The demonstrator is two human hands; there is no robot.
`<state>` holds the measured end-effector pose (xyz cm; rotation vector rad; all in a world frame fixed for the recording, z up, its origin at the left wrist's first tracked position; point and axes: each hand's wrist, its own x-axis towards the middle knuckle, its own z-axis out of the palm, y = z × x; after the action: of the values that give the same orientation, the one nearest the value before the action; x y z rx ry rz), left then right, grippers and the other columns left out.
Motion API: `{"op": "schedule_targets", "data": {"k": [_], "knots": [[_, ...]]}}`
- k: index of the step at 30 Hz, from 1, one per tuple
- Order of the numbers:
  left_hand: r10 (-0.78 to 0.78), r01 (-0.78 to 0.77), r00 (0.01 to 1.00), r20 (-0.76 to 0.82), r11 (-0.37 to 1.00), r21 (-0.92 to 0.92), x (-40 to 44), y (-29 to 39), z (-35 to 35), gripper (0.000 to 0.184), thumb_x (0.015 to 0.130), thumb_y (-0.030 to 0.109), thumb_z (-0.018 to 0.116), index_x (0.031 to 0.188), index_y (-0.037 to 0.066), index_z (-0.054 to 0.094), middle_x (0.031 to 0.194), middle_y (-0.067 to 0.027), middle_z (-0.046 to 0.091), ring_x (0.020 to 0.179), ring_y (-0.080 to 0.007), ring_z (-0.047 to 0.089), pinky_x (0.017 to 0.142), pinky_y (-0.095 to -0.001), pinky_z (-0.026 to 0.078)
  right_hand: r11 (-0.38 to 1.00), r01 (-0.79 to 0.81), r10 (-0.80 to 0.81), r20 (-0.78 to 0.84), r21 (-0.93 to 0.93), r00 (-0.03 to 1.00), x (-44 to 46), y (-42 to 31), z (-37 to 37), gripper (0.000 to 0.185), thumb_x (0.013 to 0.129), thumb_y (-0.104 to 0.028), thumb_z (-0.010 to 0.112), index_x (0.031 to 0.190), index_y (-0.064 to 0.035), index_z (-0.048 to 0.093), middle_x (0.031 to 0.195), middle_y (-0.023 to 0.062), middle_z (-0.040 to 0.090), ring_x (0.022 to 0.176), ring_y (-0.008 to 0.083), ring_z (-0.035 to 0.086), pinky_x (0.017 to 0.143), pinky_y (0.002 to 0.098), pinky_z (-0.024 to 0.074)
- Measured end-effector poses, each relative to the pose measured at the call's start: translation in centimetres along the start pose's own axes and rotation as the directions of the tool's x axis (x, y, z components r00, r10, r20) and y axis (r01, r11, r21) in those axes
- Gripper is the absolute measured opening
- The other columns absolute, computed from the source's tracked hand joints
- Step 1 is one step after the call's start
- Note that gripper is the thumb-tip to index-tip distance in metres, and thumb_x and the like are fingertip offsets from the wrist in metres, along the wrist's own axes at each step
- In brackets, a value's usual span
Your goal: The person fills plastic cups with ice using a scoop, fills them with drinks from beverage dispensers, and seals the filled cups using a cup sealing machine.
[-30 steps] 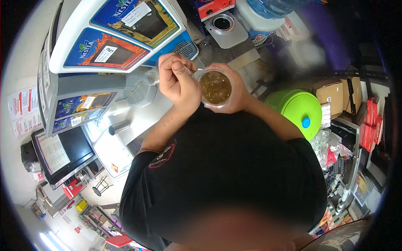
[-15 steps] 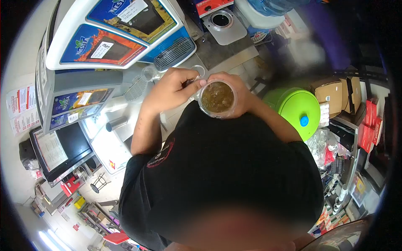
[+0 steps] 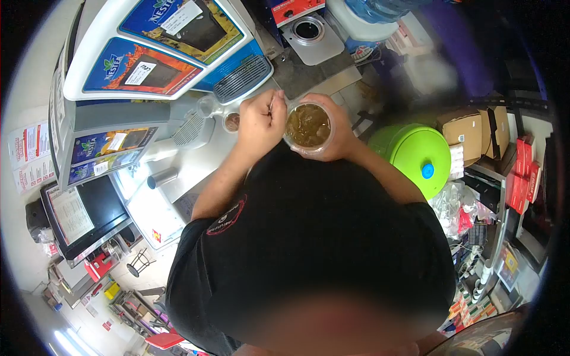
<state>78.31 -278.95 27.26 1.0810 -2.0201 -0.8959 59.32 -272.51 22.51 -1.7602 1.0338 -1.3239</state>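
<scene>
My right hand (image 3: pixel 338 129) is wrapped round the side of a clear plastic cup (image 3: pixel 308 129) in front of my chest. Inside it is a brownish drink with what look like ice pieces, and the top is uncovered. Close to the cup's left side, my left hand (image 3: pixel 263 123) is closed in a fist with the thumb side up. Whatever its fingers hold, if anything, is hidden. Just left of that fist, a small clear cup (image 3: pixel 231 122) with dark contents stands on the counter. Another clear cup (image 3: pixel 206 107) is beside it, near the drink dispenser.
A Nestea dispenser (image 3: pixel 148 65) with a drip tray (image 3: pixel 242 79) stands at the upper left. A machine with a round metal opening (image 3: pixel 308 29) is at the top. To the right are a green drum (image 3: pixel 418 154) and cardboard boxes (image 3: pixel 460 139). A metal cylinder (image 3: pixel 161 177) lies at left.
My left hand has gone from touching the cup's rim to a raised fist beside it. The small cup on the counter has come into view. The held cup has shifted slightly upward.
</scene>
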Motion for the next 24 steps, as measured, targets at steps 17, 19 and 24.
{"op": "schedule_targets", "data": {"k": [17, 19, 24], "knots": [[-0.069, 0.107, 0.985, 0.161, 0.964, -0.245, 1.9, 3.8, -2.3, 0.012, 0.105, 0.007, 0.055, 0.108, -0.002, 0.063, 0.087, -0.0059, 0.071, 0.058, -0.0131, 0.059, 0.057, -0.0305, 0.049, 0.999, 0.026, -0.029, -0.081, -0.034, 0.996, -0.1, -0.8, -1.1, 0.090, 0.060, -0.022, 0.100, 0.134, -0.0002, 0.053, 0.123, 0.0139, 0.065, 0.111, 0.0229, 0.067, 0.098, 0.0370, 0.0522], [-0.025, 0.071, 0.954, 0.298, 0.987, -0.144, 2.1, 2.9, -3.7, 0.014, 0.104, 0.010, 0.059, 0.106, -0.002, 0.067, 0.081, -0.0107, 0.069, 0.059, -0.0154, 0.060, 0.058, -0.0345, 0.048, 0.998, 0.056, -0.057, 0.008, 0.035, 0.998, -0.3, -0.2, -1.4, 0.090, 0.059, -0.021, 0.100, 0.133, -0.0013, 0.054, 0.123, 0.0133, 0.065, 0.111, 0.0228, 0.067, 0.098, 0.0365, 0.0516], [0.184, -0.148, 0.789, 0.587, 0.983, -0.109, 2.6, 1.1, -2.6, 0.034, 0.104, 0.020, 0.060, 0.083, -0.004, 0.067, 0.064, -0.0218, 0.056, 0.052, -0.0323, 0.057, 0.053, -0.0442, 0.042, 0.997, 0.011, -0.022, 0.149, 0.072, 0.989, -0.6, -0.4, -1.9, 0.091, 0.058, -0.021, 0.100, 0.134, -0.0019, 0.053, 0.124, 0.0128, 0.064, 0.113, 0.0232, 0.067, 0.099, 0.0356, 0.0509]]}}
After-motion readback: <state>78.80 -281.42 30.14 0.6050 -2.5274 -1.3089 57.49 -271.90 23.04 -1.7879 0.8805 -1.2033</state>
